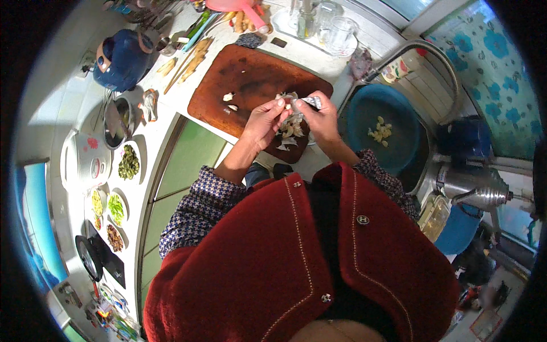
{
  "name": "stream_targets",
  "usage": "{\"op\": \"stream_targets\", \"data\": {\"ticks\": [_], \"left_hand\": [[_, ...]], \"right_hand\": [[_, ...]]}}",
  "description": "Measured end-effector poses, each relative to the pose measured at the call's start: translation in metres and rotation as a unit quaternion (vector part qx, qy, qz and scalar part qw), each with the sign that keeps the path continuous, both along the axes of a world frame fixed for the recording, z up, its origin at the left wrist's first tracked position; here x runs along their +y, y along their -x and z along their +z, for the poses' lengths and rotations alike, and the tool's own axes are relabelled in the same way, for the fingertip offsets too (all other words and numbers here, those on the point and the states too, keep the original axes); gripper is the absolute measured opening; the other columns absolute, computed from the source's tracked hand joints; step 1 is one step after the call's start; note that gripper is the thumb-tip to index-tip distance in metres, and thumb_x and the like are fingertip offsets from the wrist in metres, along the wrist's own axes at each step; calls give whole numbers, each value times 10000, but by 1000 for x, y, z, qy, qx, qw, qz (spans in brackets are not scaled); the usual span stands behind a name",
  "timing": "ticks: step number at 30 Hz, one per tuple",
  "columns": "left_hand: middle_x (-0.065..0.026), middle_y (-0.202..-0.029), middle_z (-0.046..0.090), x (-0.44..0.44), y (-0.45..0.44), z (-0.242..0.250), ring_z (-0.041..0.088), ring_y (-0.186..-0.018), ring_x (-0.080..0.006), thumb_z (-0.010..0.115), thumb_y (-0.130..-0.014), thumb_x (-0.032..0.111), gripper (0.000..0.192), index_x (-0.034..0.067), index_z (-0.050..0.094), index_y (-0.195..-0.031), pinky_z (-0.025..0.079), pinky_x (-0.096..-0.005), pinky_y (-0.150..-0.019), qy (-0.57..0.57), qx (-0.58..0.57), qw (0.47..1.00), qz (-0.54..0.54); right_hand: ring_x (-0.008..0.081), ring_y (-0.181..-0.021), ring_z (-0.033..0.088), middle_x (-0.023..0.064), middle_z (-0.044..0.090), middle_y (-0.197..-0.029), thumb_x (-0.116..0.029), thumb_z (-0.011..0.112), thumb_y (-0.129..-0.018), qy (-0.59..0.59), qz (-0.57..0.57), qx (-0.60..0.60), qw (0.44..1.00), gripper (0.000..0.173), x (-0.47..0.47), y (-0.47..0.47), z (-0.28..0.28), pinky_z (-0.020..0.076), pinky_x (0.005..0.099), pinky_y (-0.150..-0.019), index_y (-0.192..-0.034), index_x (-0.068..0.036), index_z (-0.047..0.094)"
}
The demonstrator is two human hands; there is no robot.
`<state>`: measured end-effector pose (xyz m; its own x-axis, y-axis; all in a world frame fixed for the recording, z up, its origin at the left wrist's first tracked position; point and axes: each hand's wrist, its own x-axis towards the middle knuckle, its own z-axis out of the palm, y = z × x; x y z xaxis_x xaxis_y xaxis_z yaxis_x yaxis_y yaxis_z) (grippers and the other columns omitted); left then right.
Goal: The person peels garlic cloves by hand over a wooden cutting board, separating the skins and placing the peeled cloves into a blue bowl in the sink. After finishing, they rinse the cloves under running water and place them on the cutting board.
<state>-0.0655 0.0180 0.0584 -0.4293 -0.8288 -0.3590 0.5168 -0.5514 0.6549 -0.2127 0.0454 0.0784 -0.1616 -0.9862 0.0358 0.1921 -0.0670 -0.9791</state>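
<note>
Above the near right part of a brown wooden cutting board (260,68), my left hand (266,122) pinches a small garlic clove (288,106) between thumb and fingers. Close beside it, my right hand (321,122) grips a small tool with a patterned handle (315,101); its working end is too small to make out. Beneath both hands lies a pile of papery garlic skins (292,128). A few garlic pieces (228,97) rest farther left on the board. In the sink to the right, a blue basin (357,107) holds several peeled garlic cloves (380,131).
A curved faucet (455,81) arches over the sink. Glass jars (342,30) stand on a tray behind the board. Ginger root (196,60) and a pink strainer (239,6) lie at the back. Along the left counter are a white pot (85,160) and a bowl of chopped greens (129,162).
</note>
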Motion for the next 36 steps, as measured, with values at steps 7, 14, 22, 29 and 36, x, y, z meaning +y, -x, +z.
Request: {"op": "stream_targets", "data": {"ticks": [7, 14, 22, 29, 36], "left_hand": [[-60, -833, 604, -5, 18, 7, 555, -709, -101, 592, -790, 14, 189, -46, 592, -968, 457, -208, -674, 88, -126, 988, 5], [-94, -1148, 539, -18, 108, 18, 526, -997, -151, 640, -742, 84, 468, 38, 491, -1184, 419, -268, -854, 399, -260, 859, -188], [-123, -1065, 577, -31, 2, -29, 587, -878, -208, 606, -737, 69, 295, 69, 598, -1032, 463, -284, -768, 423, -463, 778, 23], [-152, -914, 567, -67, -106, -75, 546, -861, -308, 643, -698, 135, 252, 56, 614, -936, 445, -374, -770, 342, -691, 622, 135], [-92, -821, 582, -79, -96, -66, 575, -715, -204, 658, -720, 93, 183, 29, 556, -857, 458, -297, -660, 163, -537, 820, 116]], "right_hand": [[49, -615, 459, -28, 510, -681, -114, 630, -776, -65, -63, -101, 991, 139, 7, 22, -44, 374, 201, -561, -736, -62, 508], [125, -733, 512, 8, 562, -793, -102, 605, -777, -73, -178, -298, 935, 125, 13, 23, -84, 416, 267, -654, -850, -20, 545], [241, -818, 547, 95, 563, -875, -145, 595, -767, -50, 14, 334, 941, 147, 5, 20, -64, 423, 342, -699, -844, -28, 551], [323, -802, 549, 147, 573, -807, -110, 591, -727, 52, 44, 390, 918, 125, -8, 0, -58, 431, 380, -687, -807, -26, 544], [114, -688, 534, 63, 579, -743, -107, 603, -770, -3, 47, 317, 947, 125, -11, -1, -41, 424, 257, -638, -796, -5, 536]]}}
